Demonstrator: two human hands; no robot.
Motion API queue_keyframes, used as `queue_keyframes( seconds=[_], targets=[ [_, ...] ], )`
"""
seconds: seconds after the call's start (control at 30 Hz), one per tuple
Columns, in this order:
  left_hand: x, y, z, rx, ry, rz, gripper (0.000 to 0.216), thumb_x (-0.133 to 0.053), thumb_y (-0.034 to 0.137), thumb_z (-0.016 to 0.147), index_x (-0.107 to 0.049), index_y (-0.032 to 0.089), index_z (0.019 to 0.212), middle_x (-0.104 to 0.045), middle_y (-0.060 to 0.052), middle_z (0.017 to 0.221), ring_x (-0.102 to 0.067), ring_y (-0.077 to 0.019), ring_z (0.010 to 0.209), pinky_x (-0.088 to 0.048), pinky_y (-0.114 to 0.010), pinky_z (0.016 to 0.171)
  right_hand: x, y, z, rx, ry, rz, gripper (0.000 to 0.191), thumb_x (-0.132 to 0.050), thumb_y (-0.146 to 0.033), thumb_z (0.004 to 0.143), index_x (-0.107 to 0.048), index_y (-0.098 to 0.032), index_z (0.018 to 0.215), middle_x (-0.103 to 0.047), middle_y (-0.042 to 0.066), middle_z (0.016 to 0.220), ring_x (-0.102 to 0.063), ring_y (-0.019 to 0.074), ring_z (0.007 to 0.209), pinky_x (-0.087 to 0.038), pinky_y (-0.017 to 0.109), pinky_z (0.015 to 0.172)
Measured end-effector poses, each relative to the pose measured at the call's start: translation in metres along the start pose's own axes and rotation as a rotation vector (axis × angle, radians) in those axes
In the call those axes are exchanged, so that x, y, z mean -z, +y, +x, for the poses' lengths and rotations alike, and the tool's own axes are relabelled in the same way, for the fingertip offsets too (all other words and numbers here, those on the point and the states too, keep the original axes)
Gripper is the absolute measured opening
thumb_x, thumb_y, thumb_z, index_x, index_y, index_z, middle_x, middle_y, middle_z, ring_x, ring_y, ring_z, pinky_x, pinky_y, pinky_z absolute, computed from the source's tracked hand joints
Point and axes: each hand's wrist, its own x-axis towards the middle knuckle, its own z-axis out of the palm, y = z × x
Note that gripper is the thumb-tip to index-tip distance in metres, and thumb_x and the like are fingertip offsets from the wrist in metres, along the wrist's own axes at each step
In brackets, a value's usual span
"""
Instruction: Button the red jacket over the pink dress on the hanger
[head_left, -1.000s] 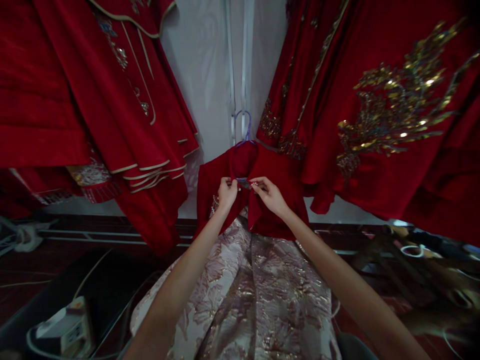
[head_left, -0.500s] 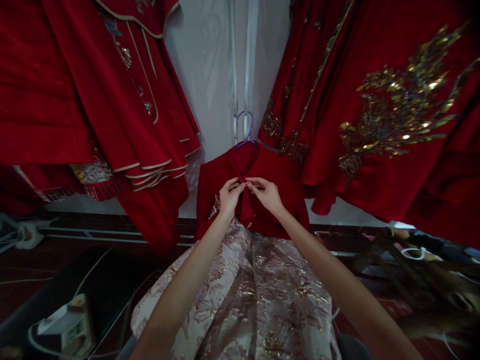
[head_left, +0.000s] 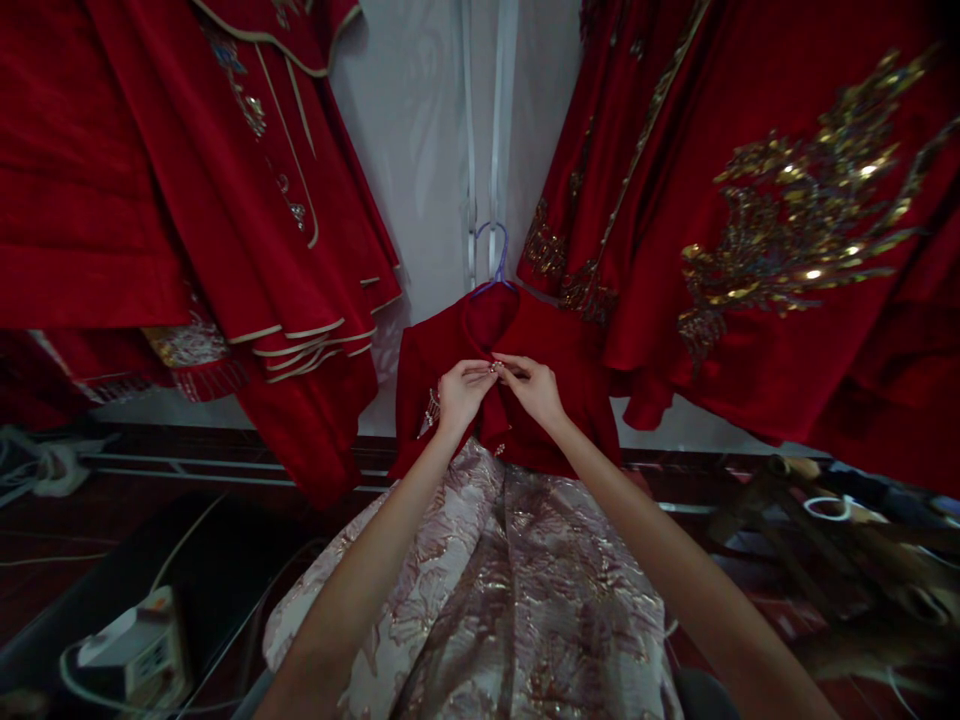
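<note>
A red jacket [head_left: 555, 330] hangs on a purple hanger [head_left: 501, 265], above a pale brocade skirt [head_left: 570, 590] with a shiny floral pattern. At the front opening below the collar, my left hand [head_left: 460, 392] pinches the jacket's edge. Close against it, my right hand [head_left: 534, 388] pinches the opposite edge, fingertips nearly touching. Between the fingertips shows a small pearly button [head_left: 496, 368]; which hand grips it I cannot tell. Lower on the front edge sits another small beaded fastening [head_left: 500, 449]. A beaded tassel ornament [head_left: 430, 412] decorates the jacket beside my left hand.
Red garments with pale piping [head_left: 300, 230] hang at left. At right hangs a red garment with gold sequin embroidery [head_left: 810, 210]. A power strip [head_left: 154, 650] with cords lies lower left on a dark surface. A wooden frame [head_left: 795, 540] stands lower right.
My left fingers have straightened and shifted slightly right, closer to my right fingertips. The small pearly button between them shows more clearly. Both hands stay at the jacket's front opening.
</note>
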Motion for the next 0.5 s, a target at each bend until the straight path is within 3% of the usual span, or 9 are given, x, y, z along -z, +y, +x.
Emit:
queue_keyframes(
  seconds=[0.33, 0.5],
  targets=[
    [0.003, -0.002, 0.013, -0.062, -0.065, 0.056, 0.023, -0.071, 0.017, 0.062, -0.063, 0.013, 0.084, -0.068, -0.006, 0.079, -0.065, -0.0135, 0.074, -0.053, -0.030, 0.077, 0.007, -0.004, 0.006, -0.033, -0.019, 0.103, 0.034, -0.066, -0.034, 0.075, -0.067, -0.021, 0.107, -0.070, 0.005, 0.099, -0.067, 0.0197, 0.085, -0.054, 0.035, 0.083],
    [0.009, 0.000, 0.022, -0.067, -0.165, 0.117, 0.022, -0.071, 0.020, 0.062, -0.066, 0.014, 0.082, -0.070, -0.007, 0.081, -0.066, -0.0141, 0.075, -0.053, -0.030, 0.077, 0.008, -0.004, 0.010, -0.064, -0.042, 0.131, 0.035, -0.069, -0.032, 0.071, -0.068, -0.018, 0.103, -0.071, 0.006, 0.095, -0.067, 0.0190, 0.083, -0.054, 0.035, 0.081]
  ],
)
